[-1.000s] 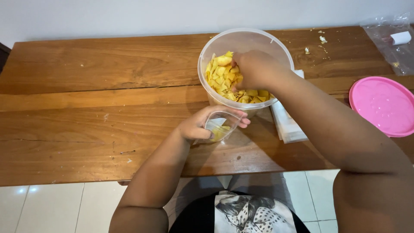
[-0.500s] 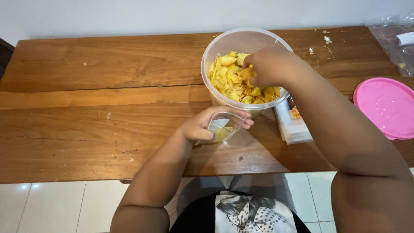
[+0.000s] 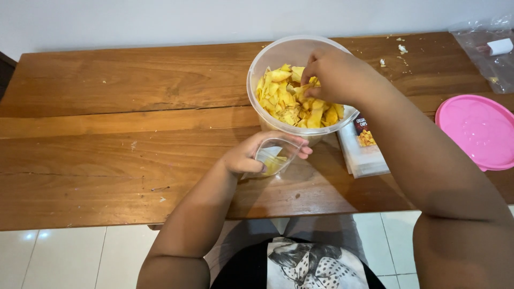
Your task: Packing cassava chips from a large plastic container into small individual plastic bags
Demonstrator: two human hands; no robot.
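The clear round tub (image 3: pixel 278 53) of yellow chips (image 3: pixel 286 99) stands upright, mouth up, at 12 o'clock on the bench (image 3: pixel 107 107), with the right hand (image 3: pixel 334 75) dipped in, fingers pinching chips. At 6 o'clock of it, the left hand (image 3: pixel 251 155) curls its fingers around 1 small clear bag (image 3: pixel 273 158). A flat white rectangular label packet (image 3: pixel 364 147) lies at 4 o'clock; a pink round lid (image 3: pixel 479 131) sits at 3 o'clock.

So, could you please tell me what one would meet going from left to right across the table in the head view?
Left hand holding a small clear plastic bag → big clear tub of yellow chips → right hand reaching into it → flat packets → pink lid.
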